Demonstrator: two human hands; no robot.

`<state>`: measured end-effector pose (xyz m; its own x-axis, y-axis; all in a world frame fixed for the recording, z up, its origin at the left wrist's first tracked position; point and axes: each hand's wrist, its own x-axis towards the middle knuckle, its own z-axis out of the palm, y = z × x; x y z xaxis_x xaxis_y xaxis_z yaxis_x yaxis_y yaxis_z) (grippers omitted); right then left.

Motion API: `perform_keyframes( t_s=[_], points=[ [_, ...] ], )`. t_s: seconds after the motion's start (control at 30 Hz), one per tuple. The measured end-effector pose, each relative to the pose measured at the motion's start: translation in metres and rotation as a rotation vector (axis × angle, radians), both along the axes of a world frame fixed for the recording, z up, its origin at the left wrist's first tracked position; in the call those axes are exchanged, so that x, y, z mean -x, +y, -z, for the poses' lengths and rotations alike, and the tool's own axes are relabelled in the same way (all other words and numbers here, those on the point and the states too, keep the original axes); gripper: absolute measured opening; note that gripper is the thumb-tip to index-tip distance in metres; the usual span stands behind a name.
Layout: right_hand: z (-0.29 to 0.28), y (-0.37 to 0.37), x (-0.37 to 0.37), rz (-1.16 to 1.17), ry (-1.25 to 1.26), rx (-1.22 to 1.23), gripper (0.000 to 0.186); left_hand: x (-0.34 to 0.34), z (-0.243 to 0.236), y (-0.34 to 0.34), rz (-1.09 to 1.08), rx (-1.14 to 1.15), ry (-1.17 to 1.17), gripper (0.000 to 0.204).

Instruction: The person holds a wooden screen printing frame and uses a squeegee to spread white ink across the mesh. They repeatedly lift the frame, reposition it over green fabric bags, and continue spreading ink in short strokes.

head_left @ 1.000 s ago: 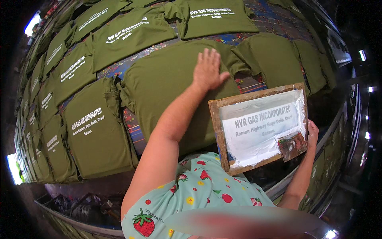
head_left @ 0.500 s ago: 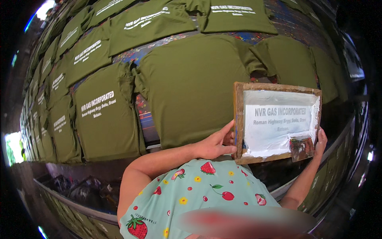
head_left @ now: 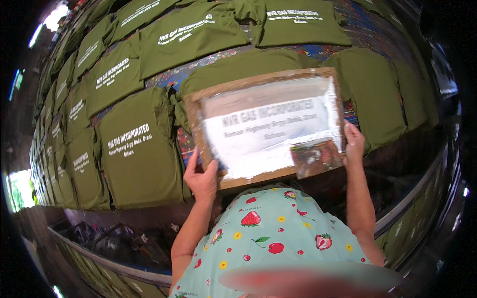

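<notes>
Between my two hands is a wooden screen-printing frame, its mesh smeared with white ink and bearing lines of lettering. My left hand grips its left side near the lower corner, thumb on the front. My right hand has hold of the right side. A dark, stained squeegee rests in the frame's lower right corner. Behind the frame, and mostly covered by it, lies an olive green shirt; whether the frame touches it I cannot tell. The picture is slightly blurred by motion.
Several olive shirts with white print, such as one shirt on the left, lie in rows on an ink-spattered table. A shirt without visible print lies to the right. Below the table's near edge runs a rail with dark material behind it.
The frame has moved left from my right side, and it now covers most of the shirt in front of me. Both hands travelled with it, and the squeegee stayed in its corner.
</notes>
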<state>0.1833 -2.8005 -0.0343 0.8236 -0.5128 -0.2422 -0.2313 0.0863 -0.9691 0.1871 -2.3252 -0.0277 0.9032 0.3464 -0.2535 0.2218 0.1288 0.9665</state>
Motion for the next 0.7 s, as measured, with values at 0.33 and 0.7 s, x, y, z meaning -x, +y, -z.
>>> perform_keyframes(
  t_s=[0.33,0.7],
  points=[
    [0.023,0.035,-0.063,-0.188,-0.067,0.059,0.038,-0.046,0.025,0.025,-0.07,-0.003,-0.091,0.065],
    [0.018,0.031,-0.065,-0.216,-0.024,0.092,0.038,-0.054,0.021,0.02,-0.062,-0.029,-0.048,0.063]
  ],
)
